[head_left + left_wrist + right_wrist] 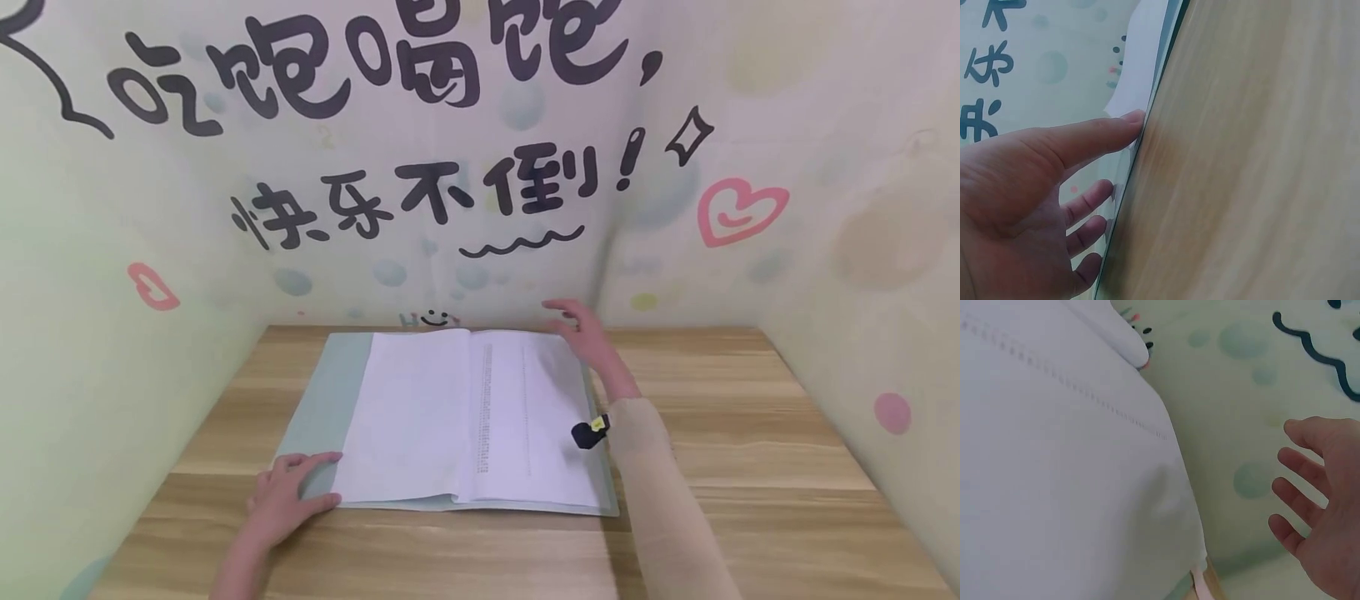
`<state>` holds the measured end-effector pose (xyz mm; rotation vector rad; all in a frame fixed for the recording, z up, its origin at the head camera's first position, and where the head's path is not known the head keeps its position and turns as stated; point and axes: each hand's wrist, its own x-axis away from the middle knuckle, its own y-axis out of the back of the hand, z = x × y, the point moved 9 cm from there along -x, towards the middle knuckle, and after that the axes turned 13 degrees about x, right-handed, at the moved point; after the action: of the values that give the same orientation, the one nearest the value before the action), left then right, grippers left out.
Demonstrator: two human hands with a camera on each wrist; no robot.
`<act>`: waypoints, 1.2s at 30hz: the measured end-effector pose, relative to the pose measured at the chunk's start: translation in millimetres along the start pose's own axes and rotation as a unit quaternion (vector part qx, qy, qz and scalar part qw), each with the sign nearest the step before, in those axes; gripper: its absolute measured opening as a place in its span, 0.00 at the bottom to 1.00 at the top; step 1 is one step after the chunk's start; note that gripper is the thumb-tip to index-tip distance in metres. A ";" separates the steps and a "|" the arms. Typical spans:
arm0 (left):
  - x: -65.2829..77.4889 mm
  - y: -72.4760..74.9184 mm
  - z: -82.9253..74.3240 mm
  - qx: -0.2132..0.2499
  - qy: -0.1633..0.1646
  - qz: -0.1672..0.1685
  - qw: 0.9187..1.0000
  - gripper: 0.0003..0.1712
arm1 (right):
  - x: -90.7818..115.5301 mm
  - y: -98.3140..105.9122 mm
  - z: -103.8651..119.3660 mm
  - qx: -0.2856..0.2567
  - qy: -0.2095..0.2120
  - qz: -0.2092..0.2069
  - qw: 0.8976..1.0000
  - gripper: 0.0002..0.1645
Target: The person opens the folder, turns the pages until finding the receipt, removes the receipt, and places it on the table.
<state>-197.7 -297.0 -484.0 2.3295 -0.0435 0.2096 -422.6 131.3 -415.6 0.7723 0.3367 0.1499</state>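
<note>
An open book or folder with a pale blue-green cover (333, 383) lies on the wooden table. Its left page (405, 417) looks blank; the right page (555, 417) carries narrow columns of small print. My left hand (279, 504) rests at the lower left corner of the cover, thumb and index fingertip by the page's edge. In the left wrist view, the thumb (1100, 137) lies along the near edge, fingers extended. Over the far right corner, my right hand (588, 337) is held with fingers spread and loosely bent, holding nothing. The right wrist view has it apart from the white page (1085, 481).
The wood-grain tabletop (720, 433) extends on both sides of the book. A wall (420, 283) with black lettering and pink hearts stands right behind the table, with side walls left and right. A small black device (590, 433) sits by the right sleeve (660, 492).
</note>
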 end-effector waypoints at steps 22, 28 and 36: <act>-4.3 -0.1 2.7 0.006 0.005 0.021 1.000 0.38 | 33.7 -13.4 -89.7 0.052 -0.111 0.065 0.990 0.38; -3.9 -0.9 4.4 0.008 0.007 0.021 1.000 0.38 | 35.5 -14.3 -90.3 0.091 -0.097 0.081 0.988 0.39; -4.2 -1.3 1.8 0.009 0.010 0.025 1.000 0.39 | 36.5 -12.6 -88.8 0.108 -0.098 0.075 0.986 0.39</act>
<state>-201.5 -297.5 -486.9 2.3453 -0.0893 0.2588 -419.6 190.1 -492.5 1.0194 0.1073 0.1796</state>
